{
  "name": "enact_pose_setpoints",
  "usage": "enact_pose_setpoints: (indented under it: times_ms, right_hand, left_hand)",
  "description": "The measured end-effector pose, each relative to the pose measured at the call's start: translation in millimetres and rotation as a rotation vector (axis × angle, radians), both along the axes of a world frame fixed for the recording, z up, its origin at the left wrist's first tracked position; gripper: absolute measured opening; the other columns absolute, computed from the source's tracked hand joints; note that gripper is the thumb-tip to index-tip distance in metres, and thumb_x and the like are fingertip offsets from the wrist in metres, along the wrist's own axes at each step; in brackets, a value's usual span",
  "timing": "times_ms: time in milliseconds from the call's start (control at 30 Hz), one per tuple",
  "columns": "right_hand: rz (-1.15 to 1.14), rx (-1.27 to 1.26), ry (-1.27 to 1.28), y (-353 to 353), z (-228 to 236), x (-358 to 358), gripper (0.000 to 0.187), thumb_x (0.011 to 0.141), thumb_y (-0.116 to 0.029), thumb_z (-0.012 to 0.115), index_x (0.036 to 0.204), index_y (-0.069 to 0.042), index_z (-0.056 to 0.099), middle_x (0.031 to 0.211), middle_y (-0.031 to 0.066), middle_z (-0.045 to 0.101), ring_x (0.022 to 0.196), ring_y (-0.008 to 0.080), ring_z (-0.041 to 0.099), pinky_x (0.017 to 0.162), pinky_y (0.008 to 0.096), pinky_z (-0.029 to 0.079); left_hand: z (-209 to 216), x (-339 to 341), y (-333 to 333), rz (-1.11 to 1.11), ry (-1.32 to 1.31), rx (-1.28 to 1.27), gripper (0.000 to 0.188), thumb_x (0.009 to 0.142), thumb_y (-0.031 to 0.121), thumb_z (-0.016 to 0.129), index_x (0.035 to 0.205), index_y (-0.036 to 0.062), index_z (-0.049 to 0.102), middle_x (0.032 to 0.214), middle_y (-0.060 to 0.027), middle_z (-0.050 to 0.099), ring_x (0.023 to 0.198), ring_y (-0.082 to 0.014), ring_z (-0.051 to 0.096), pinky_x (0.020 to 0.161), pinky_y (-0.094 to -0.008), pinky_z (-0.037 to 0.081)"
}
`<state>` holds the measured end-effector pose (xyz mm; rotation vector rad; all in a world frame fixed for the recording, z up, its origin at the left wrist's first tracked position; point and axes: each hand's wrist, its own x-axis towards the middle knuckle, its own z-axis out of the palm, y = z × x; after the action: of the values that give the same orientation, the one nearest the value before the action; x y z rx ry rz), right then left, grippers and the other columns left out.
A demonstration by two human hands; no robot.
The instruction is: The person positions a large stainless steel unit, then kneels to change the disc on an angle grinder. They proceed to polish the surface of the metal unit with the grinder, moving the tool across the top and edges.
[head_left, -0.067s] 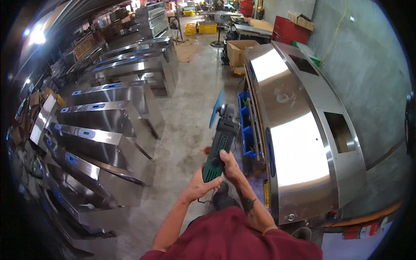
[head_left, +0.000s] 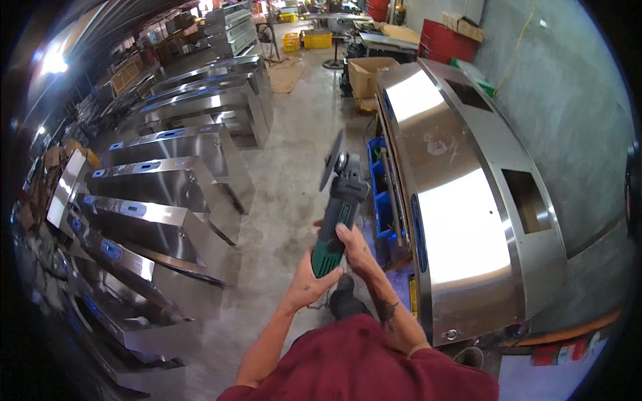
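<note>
Open concrete floor [head_left: 294, 167] forms a lane running ahead, between the rows of stainless steel cabinets [head_left: 174, 180] on the left and the long curved steel housing [head_left: 461, 220] on the right. Blue crates [head_left: 382, 200] sit close against the housing's near side, narrowing the lane there. Cardboard box [head_left: 366, 73] and yellow crates [head_left: 309, 40] block the far end.

Mixed light – bright daylight comes from the far end of the hall, dim left of the big steel panel [head_left: 461, 220]. Two blown-out glare patches on that panel's top, one near, one far. Lamp flare [head_left: 53, 63] far upper left of it. Heavy fisheye bend, black vignette at the rim. Soft focus overall – hands slightly smeared.
</note>
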<state>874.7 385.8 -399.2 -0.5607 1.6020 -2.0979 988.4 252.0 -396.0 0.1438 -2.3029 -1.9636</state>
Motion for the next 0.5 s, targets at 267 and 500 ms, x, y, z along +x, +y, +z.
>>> enact_pose_setpoints:
  times_ms: [267,500]
  right_hand:
    - [-0.335,-0.068,-0.059,-58.7,7.2,-146.9,0.066,0.09,-0.032,0.084,0.137,-0.003,0.047,0.11,0.006,0.057,0.103,0.0167,0.059,0.093,0.0356,0.051]
    - [0.01,-0.211,-0.397,-63.1,-19.5,-237.6,0.052,0.089,-0.026,0.08,0.126,-0.001,0.055,0.105,0.0134,0.067,0.083,0.0241,0.072,0.073,0.039,0.061]
  left_hand:
    - [-17.1,-160.5,-30.7,0.126,0.243,-0.445,0.067,0.093,0.013,0.077,0.148,-0.0019,0.042,0.131,-0.0214,0.061,0.114,-0.038,0.066,0.094,-0.0496,0.052]
    - [-18.4,-289.6,-120.3,-0.1,0.021,0.227,0.057,0.107,0.034,0.064,0.148,-0.0013,0.048,0.136,-0.011,0.062,0.109,-0.0207,0.069,0.087,-0.0331,0.058]
